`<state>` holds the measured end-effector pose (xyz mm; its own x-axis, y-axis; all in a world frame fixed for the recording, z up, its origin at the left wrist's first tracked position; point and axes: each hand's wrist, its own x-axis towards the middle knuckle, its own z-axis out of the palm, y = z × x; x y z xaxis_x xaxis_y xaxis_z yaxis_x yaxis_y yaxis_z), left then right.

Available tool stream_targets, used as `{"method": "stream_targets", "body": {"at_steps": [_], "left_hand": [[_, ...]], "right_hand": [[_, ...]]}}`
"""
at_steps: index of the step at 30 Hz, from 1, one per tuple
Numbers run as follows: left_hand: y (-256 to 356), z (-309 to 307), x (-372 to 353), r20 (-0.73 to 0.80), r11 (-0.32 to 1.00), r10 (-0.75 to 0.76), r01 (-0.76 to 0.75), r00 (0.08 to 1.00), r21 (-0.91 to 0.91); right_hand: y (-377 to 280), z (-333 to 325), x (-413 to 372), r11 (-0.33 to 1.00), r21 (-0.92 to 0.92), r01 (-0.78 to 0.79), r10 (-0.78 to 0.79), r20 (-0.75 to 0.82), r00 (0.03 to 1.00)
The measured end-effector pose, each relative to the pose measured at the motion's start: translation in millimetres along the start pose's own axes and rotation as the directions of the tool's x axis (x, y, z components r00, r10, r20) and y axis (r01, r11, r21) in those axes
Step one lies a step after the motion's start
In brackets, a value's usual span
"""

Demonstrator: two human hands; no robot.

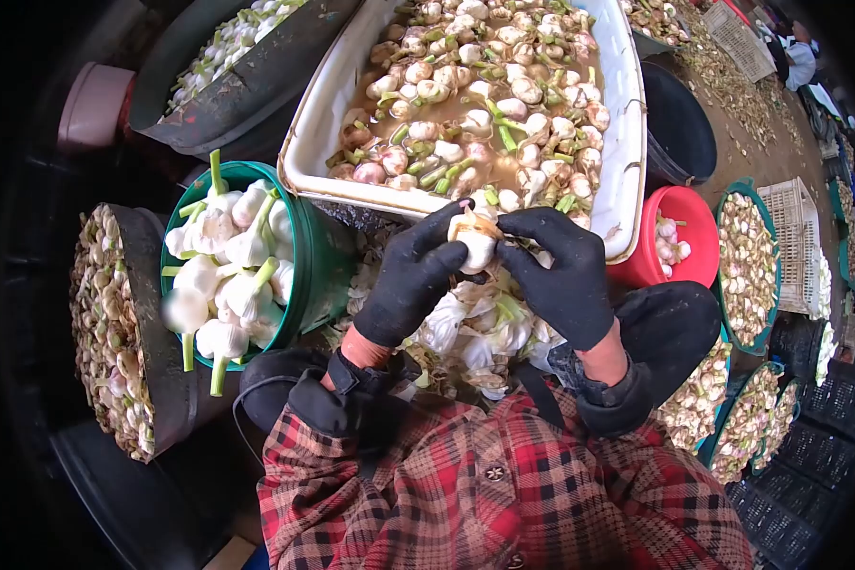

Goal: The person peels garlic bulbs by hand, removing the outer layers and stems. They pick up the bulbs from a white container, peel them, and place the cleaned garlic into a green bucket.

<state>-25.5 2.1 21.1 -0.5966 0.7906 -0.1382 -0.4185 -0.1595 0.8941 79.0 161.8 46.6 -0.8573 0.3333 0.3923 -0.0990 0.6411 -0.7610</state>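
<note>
Both hands wear black gloves and meet at one garlic bulb [476, 239] with brownish outer skin, held over the near edge of the white tub [389, 197]. My left hand [415, 275] grips the bulb from the left with thumb and fingers. From the right, my right hand [562, 275] pinches at the bulb's side with thumb and forefinger. Loose white and brown peels [484, 332] lie below the hands. Inside the white tub, many unpeeled bulbs [432, 90] sit in brown water. Clean white bulbs with green stems [250, 245] fill the green bucket [321, 266] at the left.
A red bowl [679, 204] with some bulbs stands at the right, beside a teal-rimmed basket of garlic [746, 266] and a cream crate [790, 242]. Dark containers stand at the left, one holding unpeeled garlic [109, 328]. A person [800, 62] is at the far upper right.
</note>
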Motion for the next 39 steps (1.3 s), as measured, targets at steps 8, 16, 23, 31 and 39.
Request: {"method": "stream_targets", "body": {"at_steps": [8,16,23,31,39], "left_hand": [[-12.8,-1.2,-0.5,0.012,0.983,0.019,-0.021,1.000,0.180],[-6.5,0.6,0.3,0.102,0.986,-0.055,0.038,0.993,0.160],[-8.5,-0.3,0.1,0.134,0.988,-0.111,0.094,0.985,0.124],[-2.9,-2.8,1.0,0.157,0.934,-0.162,0.100,0.974,0.342],[-15.6,-7.2,-4.8,0.262,0.900,-0.051,-0.069,0.964,0.430]], "right_hand": [[1.0,8.5,-10.4,0.976,-0.207,0.074,-0.084,-0.041,0.996],[2.4,1.6,-13.7,0.998,0.005,-0.070,0.070,0.027,0.997],[7.3,7.0,-19.7,0.991,0.043,-0.126,0.126,-0.013,0.992],[15.6,14.3,-29.6,0.995,-0.092,-0.028,0.027,-0.008,1.000],[24.2,14.2,-33.8,0.990,-0.097,-0.106,0.114,0.071,0.991]]}}
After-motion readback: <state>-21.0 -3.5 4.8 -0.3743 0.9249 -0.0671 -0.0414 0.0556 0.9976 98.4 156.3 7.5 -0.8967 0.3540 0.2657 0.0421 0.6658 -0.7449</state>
